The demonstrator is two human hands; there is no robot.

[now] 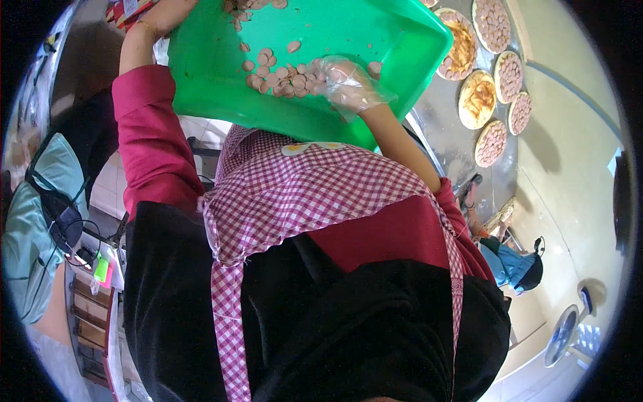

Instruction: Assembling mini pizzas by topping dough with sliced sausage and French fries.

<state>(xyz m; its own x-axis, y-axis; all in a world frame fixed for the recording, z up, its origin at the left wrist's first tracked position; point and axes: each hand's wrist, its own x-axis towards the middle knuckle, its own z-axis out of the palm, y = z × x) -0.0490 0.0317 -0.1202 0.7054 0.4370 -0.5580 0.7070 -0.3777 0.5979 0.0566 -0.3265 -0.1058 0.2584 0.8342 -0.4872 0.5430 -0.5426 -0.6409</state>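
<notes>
A large green plastic tub spans the top of the head view, tilted before my apron. Round pinkish-brown sausage slices lie piled along its near part, with more in the far left corner. My right hand, in a clear plastic glove, reaches into the tub at the right end of the pile. Its fingers curl closed over slices there, partly hidden by the crinkled glove. At the tub's left side is my left hand, its fingers out of sight past the picture's top edge.
On the metal table to the right lie several round pizza bases, some covered with slices, others spread with orange sauce. A person in light teal is close on the left; another person is farther off right. A fan stands lower right.
</notes>
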